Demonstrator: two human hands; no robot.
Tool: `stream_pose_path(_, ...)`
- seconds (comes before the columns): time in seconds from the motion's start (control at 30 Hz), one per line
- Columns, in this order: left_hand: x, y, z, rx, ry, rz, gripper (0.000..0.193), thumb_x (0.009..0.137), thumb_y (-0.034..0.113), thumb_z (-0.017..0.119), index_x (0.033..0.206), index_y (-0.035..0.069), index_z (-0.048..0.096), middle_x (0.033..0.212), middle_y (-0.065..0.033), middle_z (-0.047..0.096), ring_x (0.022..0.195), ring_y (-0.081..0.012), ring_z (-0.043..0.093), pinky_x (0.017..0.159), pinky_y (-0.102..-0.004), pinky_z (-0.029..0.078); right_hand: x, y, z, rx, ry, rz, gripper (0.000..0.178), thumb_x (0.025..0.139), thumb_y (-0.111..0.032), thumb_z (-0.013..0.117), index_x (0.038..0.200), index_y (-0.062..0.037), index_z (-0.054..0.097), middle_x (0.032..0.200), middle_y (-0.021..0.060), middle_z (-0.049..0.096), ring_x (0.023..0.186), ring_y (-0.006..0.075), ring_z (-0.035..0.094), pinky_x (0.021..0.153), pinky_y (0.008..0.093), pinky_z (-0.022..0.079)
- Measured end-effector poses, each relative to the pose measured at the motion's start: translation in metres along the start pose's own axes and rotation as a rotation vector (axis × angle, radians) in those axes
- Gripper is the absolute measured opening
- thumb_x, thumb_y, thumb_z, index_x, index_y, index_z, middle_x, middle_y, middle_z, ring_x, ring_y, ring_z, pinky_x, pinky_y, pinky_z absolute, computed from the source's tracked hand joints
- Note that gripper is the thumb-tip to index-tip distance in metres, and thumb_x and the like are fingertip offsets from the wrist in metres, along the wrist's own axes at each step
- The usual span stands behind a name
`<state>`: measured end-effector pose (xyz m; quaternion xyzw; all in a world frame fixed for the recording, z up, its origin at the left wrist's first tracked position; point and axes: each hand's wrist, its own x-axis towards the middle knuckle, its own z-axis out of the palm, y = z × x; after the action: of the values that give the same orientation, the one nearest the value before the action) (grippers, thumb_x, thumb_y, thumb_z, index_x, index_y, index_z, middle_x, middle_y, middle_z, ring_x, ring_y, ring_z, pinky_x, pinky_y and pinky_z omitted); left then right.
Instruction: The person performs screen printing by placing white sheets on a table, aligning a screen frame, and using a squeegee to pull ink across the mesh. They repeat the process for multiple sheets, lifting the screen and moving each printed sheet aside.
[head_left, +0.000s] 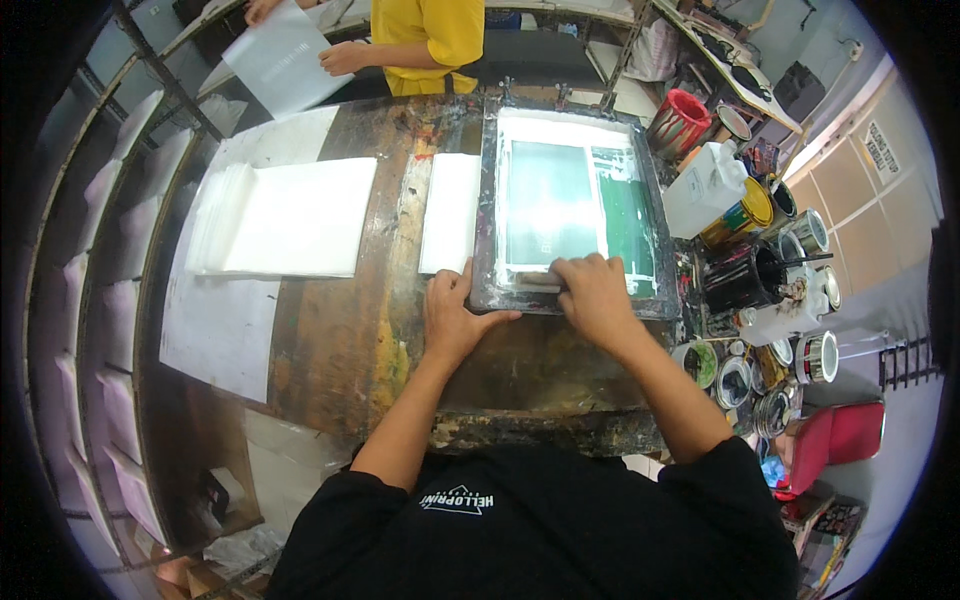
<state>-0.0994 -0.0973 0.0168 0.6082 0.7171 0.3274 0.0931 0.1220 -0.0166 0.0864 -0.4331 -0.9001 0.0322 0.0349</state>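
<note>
A dark-edged printing screen (483, 220) lies on the stained wooden table in front of me. Its mesh shows pale teal and green areas smeared with white ink. At the screen's near left corner, my left hand (455, 318) grips the frame, thumb stretched along the near edge and fingers at the left side. My right hand (598, 305) is closed round a squeegee (541, 280) at the near end of the mesh; much of the squeegee is hidden under the fingers. White sheets (449, 215) stick out from beside the screen's left edge.
A stack of white paper (300, 218) lies on the table's left. Paint cans, including a red-smeared bucket (680, 122), and a white jug (706, 188) crowd the right side. Racks (125, 300) stand at left. Across the table, a person in yellow holds a translucent sheet (285, 62).
</note>
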Motion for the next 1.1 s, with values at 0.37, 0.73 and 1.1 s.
stream_pose_path(0.37,0.001,-0.013,0.007,-0.027,-0.015,0.02,0.116,0.054,0.056,0.098,0.148,-0.001,0.06,0.099,-0.009,0.059,0.096,-0.0273,0.054,0.087,-0.0414,0.047,0.158,0.071,0.049,-0.119,0.247,0.062,0.025,0.088,-0.019,0.07,0.111,-0.0159,0.063,0.102,0.007,0.071,0.097,0.0316,0.069,0.086,0.0579,0.043)
stream_pose_path(0.73,-0.002,-0.008,0.003,-0.137,0.013,0.035,0.121,0.063,0.059,0.094,0.158,0.0,0.048,0.085,-0.011,0.065,0.078,-0.0264,0.056,0.083,-0.0397,0.045,0.272,0.139,0.025,-0.108,0.043,0.092,0.037,0.096,-0.028,0.066,0.131,-0.0175,0.065,0.119,0.0091,0.073,0.117,0.0326,0.07,0.098,0.0654,0.046)
stream_pose_path(1.1,-0.003,-0.006,-0.001,-0.171,0.043,0.095,0.109,0.075,0.055,0.09,0.155,-0.005,0.047,0.091,-0.0127,0.068,0.082,-0.028,0.063,0.084,-0.041,0.047,0.044,0.015,-0.009,-0.056,0.031,0.026,0.034,0.087,-0.033,0.075,0.106,-0.0067,0.063,0.099,0.0143,0.07,0.095,0.0348,0.07,0.08,0.0533,0.052)
